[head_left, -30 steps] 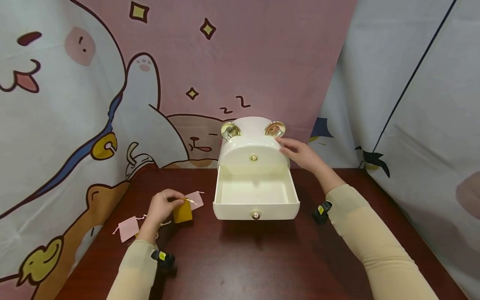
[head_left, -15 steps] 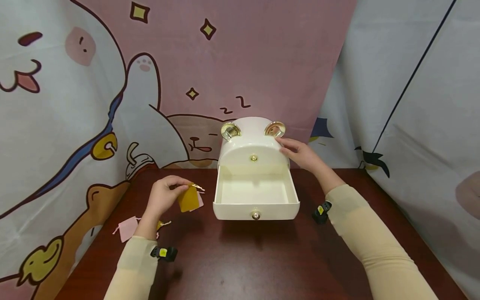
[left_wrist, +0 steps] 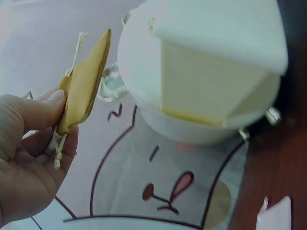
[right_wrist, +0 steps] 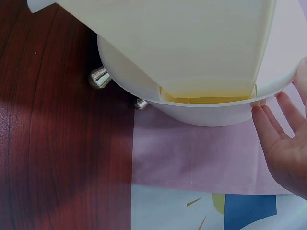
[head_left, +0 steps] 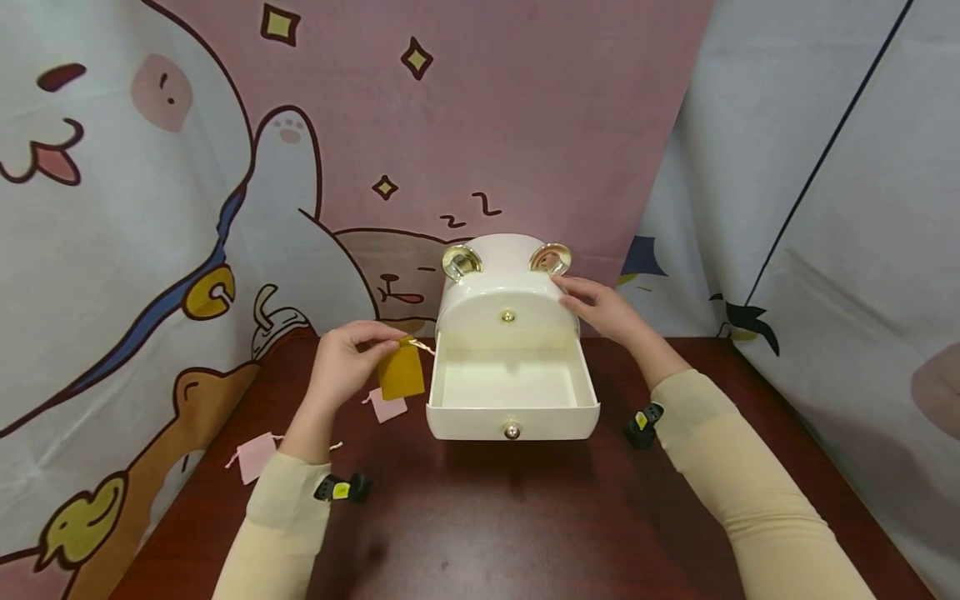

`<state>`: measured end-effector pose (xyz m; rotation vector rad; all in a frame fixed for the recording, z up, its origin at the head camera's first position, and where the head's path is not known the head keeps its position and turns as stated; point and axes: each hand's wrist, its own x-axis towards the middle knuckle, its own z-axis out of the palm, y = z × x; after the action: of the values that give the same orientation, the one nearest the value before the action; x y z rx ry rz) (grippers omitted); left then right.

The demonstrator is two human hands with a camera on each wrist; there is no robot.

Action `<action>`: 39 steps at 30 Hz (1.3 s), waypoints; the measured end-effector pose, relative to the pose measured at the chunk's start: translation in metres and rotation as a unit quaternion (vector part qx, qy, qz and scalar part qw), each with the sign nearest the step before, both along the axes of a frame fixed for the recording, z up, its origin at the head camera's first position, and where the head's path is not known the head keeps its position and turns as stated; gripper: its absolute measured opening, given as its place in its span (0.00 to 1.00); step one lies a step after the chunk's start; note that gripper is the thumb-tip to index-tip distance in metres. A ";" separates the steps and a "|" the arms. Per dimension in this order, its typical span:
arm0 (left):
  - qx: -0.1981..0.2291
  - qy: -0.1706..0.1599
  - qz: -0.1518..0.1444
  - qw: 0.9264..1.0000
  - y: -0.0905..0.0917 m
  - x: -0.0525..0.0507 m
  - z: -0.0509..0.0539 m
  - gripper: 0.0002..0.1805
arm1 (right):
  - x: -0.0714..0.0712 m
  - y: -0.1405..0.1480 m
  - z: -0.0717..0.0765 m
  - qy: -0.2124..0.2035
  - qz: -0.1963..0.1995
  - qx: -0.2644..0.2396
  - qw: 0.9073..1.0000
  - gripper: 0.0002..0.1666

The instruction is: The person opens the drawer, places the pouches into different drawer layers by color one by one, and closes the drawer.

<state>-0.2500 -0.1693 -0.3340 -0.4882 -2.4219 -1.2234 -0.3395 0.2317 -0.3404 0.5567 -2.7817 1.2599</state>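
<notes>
My left hand (head_left: pixel 347 367) pinches a yellow drawstring pouch (head_left: pixel 401 372) by its top edge, just left of a cream box (head_left: pixel 501 287) with gold ears. In the left wrist view the pouch (left_wrist: pixel 84 86) is between thumb and fingers of the hand (left_wrist: pixel 33 148), its strings hanging loose. The box's lower drawer (head_left: pixel 468 422) is pulled out, and its inside shows bare. My right hand (head_left: pixel 603 310) rests with extended fingers on the box's right side; in the right wrist view the fingers of that hand (right_wrist: pixel 285 143) touch the box's rim (right_wrist: pixel 211 108).
One pink pouch (head_left: pixel 386 406) lies left of the drawer, below the held pouch. Another pink pouch (head_left: pixel 257 457) lies farther left, near the left forearm, with a pale string end beside the wrist. A printed cloth (head_left: pixel 525 125) hangs behind the brown table (head_left: pixel 480 517).
My left hand has lifted the yellow pouch and carried it rightward and away from me, toward the drawer, uncovering the nearer pink pouch. My right hand and the box have stayed still.
</notes>
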 end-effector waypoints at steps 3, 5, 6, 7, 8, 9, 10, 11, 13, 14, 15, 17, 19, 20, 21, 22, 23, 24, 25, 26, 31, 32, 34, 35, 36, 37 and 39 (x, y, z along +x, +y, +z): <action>0.006 0.004 -0.011 1.000 0.011 0.001 0.008 0.06 | 0.001 0.000 0.001 0.000 -0.002 0.003 1.000 0.32; 0.009 0.010 -0.021 1.000 0.018 0.000 0.012 0.06 | 0.001 -0.001 0.002 -0.002 -0.002 0.002 1.000 0.31; 0.011 0.014 -0.027 0.999 0.021 0.000 0.014 0.06 | 0.002 -0.001 0.002 -0.003 -0.002 0.002 1.000 0.31; 0.012 0.019 -0.033 0.999 0.025 0.000 0.016 0.06 | 0.002 -0.001 0.002 -0.004 -0.002 0.001 1.000 0.31; 0.012 0.022 -0.038 0.999 0.029 -0.001 0.017 0.06 | 0.002 -0.001 0.002 -0.005 -0.001 -0.002 1.000 0.31; 0.012 0.026 -0.043 0.999 0.032 -0.001 0.018 0.06 | 0.002 -0.001 0.002 -0.006 0.000 -0.004 1.000 0.31; 0.013 0.028 -0.048 0.998 0.036 -0.002 0.019 0.06 | 0.002 -0.001 0.002 -0.006 0.000 -0.006 1.000 0.31; 0.014 0.030 -0.052 0.998 0.040 -0.002 0.020 0.06 | 0.002 -0.001 0.002 -0.005 0.000 -0.005 1.000 0.31; 0.016 0.030 -0.058 0.998 0.048 -0.002 0.021 0.06 | 0.002 -0.001 0.002 -0.003 0.000 -0.005 1.000 0.31; 0.019 0.027 -0.060 0.998 0.052 -0.002 0.021 0.06 | 0.002 -0.001 0.002 -0.001 0.001 -0.005 1.000 0.31; 0.021 0.026 -0.063 0.997 0.056 -0.002 0.021 0.07 | 0.002 -0.001 0.001 0.001 0.001 -0.004 1.000 0.31; 0.025 0.022 -0.067 0.997 0.064 -0.003 0.019 0.06 | 0.002 -0.001 0.001 0.001 0.002 -0.004 1.000 0.31; 0.028 0.018 -0.073 0.997 0.071 -0.003 0.016 0.06 | 0.001 -0.001 0.001 -0.001 0.006 -0.010 1.000 0.31; 0.029 0.018 -0.078 0.996 0.075 -0.003 0.014 0.06 | 0.001 -0.001 0.001 -0.002 0.008 -0.012 1.000 0.31; 0.032 0.019 -0.082 0.996 0.079 -0.004 0.012 0.06 | 0.003 -0.003 0.004 -0.005 0.008 -0.015 1.000 0.31; 0.035 0.018 -0.085 0.996 0.083 -0.004 0.010 0.06 | 0.004 -0.003 0.005 -0.007 0.010 -0.019 1.000 0.31; 0.037 0.017 -0.087 0.995 0.086 -0.004 0.009 0.06 | 0.005 -0.003 0.005 -0.008 0.011 -0.020 1.000 0.30; 0.039 0.017 -0.090 0.995 0.090 -0.005 0.007 0.06 | 0.005 -0.003 0.005 -0.008 0.012 -0.022 1.000 0.30; 0.040 0.017 -0.093 0.995 0.094 -0.005 0.005 0.06 | 0.005 -0.003 0.005 -0.009 0.012 -0.023 1.000 0.30; 0.042 0.016 -0.095 0.994 0.098 -0.006 0.004 0.06 | 0.005 -0.004 0.005 -0.009 0.012 -0.023 1.000 0.30; 0.045 0.011 -0.110 0.993 0.116 -0.011 0.002 0.06 | 0.000 -0.001 0.000 -0.003 0.009 -0.019 1.000 0.31; 0.044 0.011 -0.111 0.993 0.120 -0.011 0.002 0.06 | 0.000 -0.001 0.000 -0.003 0.008 -0.019 1.000 0.31; 0.043 0.010 -0.113 0.993 0.126 -0.013 0.001 0.06 | 0.000 -0.001 0.000 -0.001 0.006 -0.017 1.000 0.31; 0.043 0.008 -0.111 0.993 0.130 -0.013 0.001 0.06 | 0.001 -0.001 0.000 0.001 0.005 -0.014 1.000 0.31; 0.040 0.007 -0.109 0.993 0.133 -0.014 0.001 0.06 | 0.001 -0.001 0.000 0.002 0.003 -0.012 1.000 0.30; 0.038 0.006 -0.108 0.993 0.136 -0.014 0.000 0.06 | 0.001 -0.001 0.000 0.004 0.003 -0.009 1.000 0.31; 0.034 0.003 -0.105 0.994 0.142 -0.016 -0.001 0.06 | 0.001 -0.001 0.000 0.007 0.003 -0.004 1.000 0.31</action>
<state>-0.2657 -0.0277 -0.3347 -0.7415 -2.3611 -1.3828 -0.3383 0.2308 -0.3400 0.5711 -2.7642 1.2634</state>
